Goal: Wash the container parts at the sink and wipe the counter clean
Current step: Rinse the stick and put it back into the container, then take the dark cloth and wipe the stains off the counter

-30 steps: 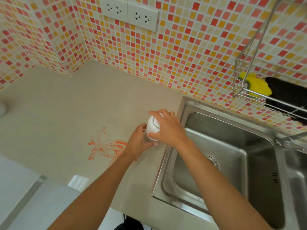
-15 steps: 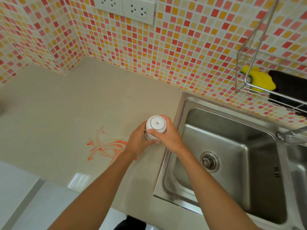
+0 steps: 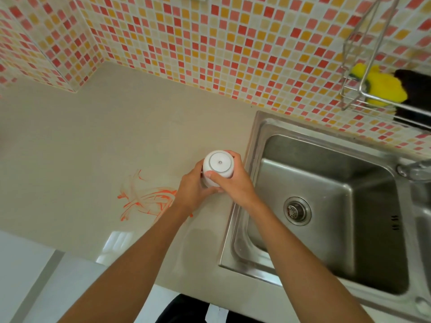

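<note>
We see the beige surface (image 3: pixel 93 141), its sink (image 3: pixel 326 206) at the right edge, and an orange smear (image 3: pixel 144 201) near its front edge. Beside the sink, our left grip (image 3: pixel 191 192) and right grip (image 3: pixel 233 183) curl tight round the white container (image 3: pixel 218 165).

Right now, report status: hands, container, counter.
Left hand and right hand both grip white container over counter, beside sink. Orange smear unwiped. Nothing blocking.

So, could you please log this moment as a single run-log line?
both hands grip white container over counter | left hand low, right hand on top | orange smear unwiped | sink beside
</note>
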`<state>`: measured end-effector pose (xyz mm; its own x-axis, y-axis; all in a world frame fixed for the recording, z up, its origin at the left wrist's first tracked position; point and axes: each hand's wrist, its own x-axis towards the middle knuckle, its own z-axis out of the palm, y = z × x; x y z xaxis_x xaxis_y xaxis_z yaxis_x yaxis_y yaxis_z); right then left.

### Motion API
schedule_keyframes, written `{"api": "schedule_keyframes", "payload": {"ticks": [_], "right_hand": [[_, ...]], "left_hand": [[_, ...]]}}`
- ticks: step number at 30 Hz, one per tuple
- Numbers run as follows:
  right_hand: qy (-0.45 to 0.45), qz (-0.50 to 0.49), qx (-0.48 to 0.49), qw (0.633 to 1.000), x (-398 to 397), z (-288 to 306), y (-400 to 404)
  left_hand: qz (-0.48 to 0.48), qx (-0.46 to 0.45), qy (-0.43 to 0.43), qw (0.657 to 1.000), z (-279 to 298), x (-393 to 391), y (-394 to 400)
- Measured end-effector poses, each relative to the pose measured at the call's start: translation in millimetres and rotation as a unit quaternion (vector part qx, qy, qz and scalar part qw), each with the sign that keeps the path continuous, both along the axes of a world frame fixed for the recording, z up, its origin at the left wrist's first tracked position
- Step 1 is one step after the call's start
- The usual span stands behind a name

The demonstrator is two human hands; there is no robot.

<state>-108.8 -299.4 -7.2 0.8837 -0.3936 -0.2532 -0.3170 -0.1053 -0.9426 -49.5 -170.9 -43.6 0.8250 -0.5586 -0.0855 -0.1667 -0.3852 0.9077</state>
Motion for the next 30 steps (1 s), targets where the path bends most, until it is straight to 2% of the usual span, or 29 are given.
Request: {"api": "schedule_keyframes", "payload": {"ticks": [5,10,13,16,20,26,28,30], "right_hand": [[0.003,0.008,-0.004,1.000,-1,3,1],[0.014,-0.001,-0.052,0.999,-11,17,-3],[-0.025,-0.036,-0.171,0.984,-31,36,-16],[-0.077,-0.048,-0.267,0.959,-61,68,-44],[-0.147,-0.099,-0.326,0.929,-101,120,-89],[-0.238,-0.235,-0.406,0.851,-125,193,-174],[-0.212,-0.256,-0.413,0.848,-119,210,-207],[-0.134,-0.257,-0.402,0.868,-105,215,-242]], "left_hand": [[-0.013,0.015,0.006,1.000,7,-3,1],[-0.060,0.118,-0.002,0.991,19,0,14],[0.012,0.160,-0.040,0.986,39,-2,32],[0.070,0.122,-0.128,0.982,68,-16,29],[0.055,0.068,-0.227,0.970,107,-37,-25],[-0.039,0.007,-0.349,0.936,181,-76,-157],[-0.071,0.019,-0.398,0.914,202,-81,-197],[-0.091,0.067,-0.431,0.895,211,-79,-229]]}}
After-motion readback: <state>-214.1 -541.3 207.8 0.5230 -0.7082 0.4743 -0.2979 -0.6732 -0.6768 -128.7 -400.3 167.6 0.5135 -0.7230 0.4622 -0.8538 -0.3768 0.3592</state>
